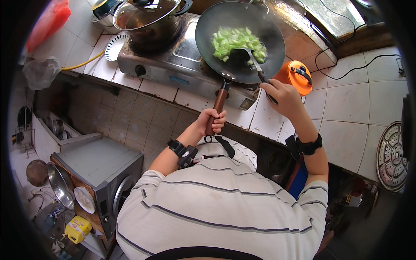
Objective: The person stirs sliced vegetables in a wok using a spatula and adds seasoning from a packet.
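Note:
My left hand is closed around the brown handle of a dark wok, which sits over the right side of a metal gas stove. Pale green vegetable pieces lie in the middle of the wok. My right hand grips the black handle of a metal spatula; its blade rests at the lower edge of the pieces and looks dark. The burner under the wok is hidden. An orange canister with a black handle stands just beyond my right hand.
A large steel pot with a glass lid occupies the stove's left side, a patterned plate beside it. A yellow hose runs left of the stove. A black cable crosses the tiles at right, and a perforated metal disc stands farther right.

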`<state>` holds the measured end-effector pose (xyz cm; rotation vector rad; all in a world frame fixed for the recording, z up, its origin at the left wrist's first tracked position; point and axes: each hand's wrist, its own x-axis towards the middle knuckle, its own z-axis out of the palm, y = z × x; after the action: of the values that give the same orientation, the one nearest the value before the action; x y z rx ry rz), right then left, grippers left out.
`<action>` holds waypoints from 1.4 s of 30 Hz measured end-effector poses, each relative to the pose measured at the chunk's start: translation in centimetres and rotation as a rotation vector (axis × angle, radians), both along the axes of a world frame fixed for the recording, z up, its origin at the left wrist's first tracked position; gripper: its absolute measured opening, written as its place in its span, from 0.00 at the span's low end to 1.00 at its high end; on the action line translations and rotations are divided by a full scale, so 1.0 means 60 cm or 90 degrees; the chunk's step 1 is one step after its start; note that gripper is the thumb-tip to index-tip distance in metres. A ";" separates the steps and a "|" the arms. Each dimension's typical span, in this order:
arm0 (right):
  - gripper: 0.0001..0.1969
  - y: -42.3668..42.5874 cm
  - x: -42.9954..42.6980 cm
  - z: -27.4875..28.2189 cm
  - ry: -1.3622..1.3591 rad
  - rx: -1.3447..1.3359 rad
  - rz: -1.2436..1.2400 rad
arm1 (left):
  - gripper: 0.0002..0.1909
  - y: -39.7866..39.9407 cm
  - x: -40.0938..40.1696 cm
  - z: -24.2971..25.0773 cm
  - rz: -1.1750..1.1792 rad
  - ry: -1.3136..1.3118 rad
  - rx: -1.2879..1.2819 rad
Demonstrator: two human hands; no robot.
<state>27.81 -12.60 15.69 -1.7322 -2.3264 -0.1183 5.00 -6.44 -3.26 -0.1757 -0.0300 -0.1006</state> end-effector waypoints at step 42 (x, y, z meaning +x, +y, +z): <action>0.16 -0.063 0.033 0.036 0.030 0.033 -0.102 | 0.04 0.002 -0.002 -0.002 -0.009 -0.009 -0.001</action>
<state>29.82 -16.38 17.83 -1.8740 -2.1307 -0.1622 4.90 -6.31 -3.36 -0.1770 -0.0435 -0.1156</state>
